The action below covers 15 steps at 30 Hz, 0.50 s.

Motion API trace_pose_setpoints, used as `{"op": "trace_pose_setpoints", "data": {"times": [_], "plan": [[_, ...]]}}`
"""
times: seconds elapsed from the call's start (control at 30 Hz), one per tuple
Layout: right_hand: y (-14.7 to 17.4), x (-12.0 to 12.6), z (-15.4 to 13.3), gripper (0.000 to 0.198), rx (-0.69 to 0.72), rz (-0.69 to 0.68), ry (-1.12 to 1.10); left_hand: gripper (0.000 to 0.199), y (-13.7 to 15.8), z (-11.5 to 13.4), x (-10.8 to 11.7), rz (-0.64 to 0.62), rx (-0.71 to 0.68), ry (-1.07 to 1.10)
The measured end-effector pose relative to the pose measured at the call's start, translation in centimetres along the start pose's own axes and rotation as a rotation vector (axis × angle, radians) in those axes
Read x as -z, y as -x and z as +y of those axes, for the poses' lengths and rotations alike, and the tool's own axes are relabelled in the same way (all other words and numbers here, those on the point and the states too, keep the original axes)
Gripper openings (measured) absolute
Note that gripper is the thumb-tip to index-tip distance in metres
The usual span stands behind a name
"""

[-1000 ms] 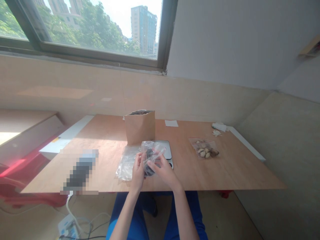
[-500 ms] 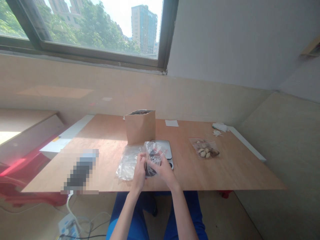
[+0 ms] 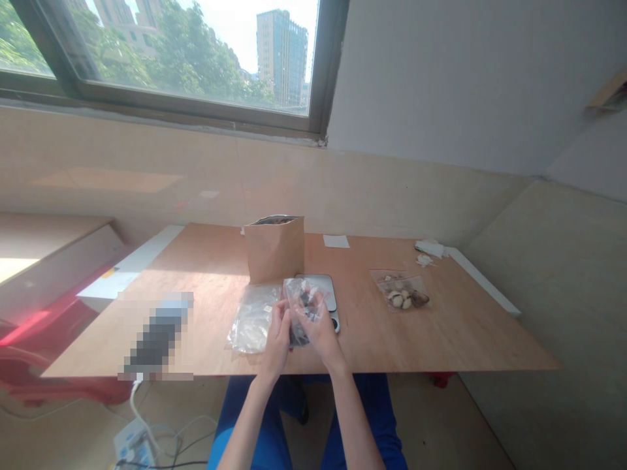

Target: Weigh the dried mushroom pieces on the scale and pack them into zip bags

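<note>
A clear plastic bag point(image 3: 300, 292) with dark pieces in it is between my two hands, near the table's front edge. My left hand point(image 3: 278, 329) pinches the bag's left side. On the right side my right hand point(image 3: 321, 329) is closed round it, some fingers showing through the film. Partly hidden behind the bag lies a kitchen scale point(image 3: 326, 287) with a silver plate. Flat clear plastic bags point(image 3: 249, 323) lie just left of my left hand. Beyond them a brown paper bag point(image 3: 275, 251) stands upright with its top open.
To the right lies a zip bag point(image 3: 401, 295) holding pale, shell-like pieces. A blurred-out dark object point(image 3: 159, 336) is at the left, with a white cable point(image 3: 137, 398) running down to a power strip point(image 3: 132, 444). White paper point(image 3: 336, 241) lies near the wall.
Both hands have shifted slightly round the plastic bag, which has turned a little. More of its dark contents shows near the top. Everything else on the table stays put.
</note>
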State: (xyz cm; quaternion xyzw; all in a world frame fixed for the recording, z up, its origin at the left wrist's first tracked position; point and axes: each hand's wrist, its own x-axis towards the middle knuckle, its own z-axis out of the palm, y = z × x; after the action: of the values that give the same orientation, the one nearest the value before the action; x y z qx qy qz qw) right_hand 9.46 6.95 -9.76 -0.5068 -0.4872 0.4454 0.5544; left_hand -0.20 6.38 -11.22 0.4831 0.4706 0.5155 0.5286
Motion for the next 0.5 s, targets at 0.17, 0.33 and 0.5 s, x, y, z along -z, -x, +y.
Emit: {"op": "trace_pose_setpoints", "data": {"times": [0.17,0.33,0.5], "plan": [[0.3,-0.7,-0.3,0.049,-0.033,0.056,-0.060,0.030,-0.5,-1.0,0.0,0.118,0.067,0.024],[0.4,-1.1,-0.5,0.045,-0.048,0.103,-0.120,0.032,-0.9,-1.4,0.1,0.230,0.183,0.099],[-0.1,-0.4,0.0,0.047,-0.060,0.162,-0.115,0.028,-1.2,-2.0,0.5,0.302,0.235,0.155]]}}
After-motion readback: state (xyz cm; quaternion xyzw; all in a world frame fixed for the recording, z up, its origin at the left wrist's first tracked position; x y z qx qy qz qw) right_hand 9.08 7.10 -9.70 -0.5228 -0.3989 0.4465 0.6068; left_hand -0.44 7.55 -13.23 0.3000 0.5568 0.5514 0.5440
